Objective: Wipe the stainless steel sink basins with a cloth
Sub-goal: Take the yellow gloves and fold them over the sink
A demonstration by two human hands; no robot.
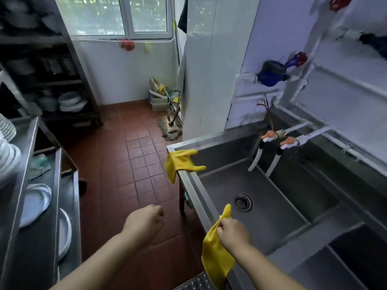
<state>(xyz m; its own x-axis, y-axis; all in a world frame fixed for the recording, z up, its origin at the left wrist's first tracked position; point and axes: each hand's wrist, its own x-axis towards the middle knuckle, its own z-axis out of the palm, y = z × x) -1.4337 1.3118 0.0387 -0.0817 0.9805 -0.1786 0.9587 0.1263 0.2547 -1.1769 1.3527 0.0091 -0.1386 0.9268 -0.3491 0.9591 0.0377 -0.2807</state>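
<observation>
Right hand (233,232): grip clamped on a yellow rubber glove (216,254), fingers pinching it near its upper end. The glove drapes over the front rim of the stainless steel sink (201,193), most of it hanging outside the rim, one fingertip of it pointing up over the basin.

Left hand (144,222): fingers curled together into a loose fist, holding nothing, poised above the red tiled floor (134,164) to the left of the sink.

Near basin (272,210): drain (243,202) visible at its centre. A second basin (303,189) lies beyond it to the right, a third (364,248) at lower right.

A second yellow glove (180,164) hangs over the far left corner of the sink rim, well apart from the held one. Two taps with orange handles (278,138) project over the back of the basins.

Left edge: steel rack (41,185) with white plates (35,204). A mop (170,128) stands against the white wall by the window. No wiping cloth can be made out at the sink.
</observation>
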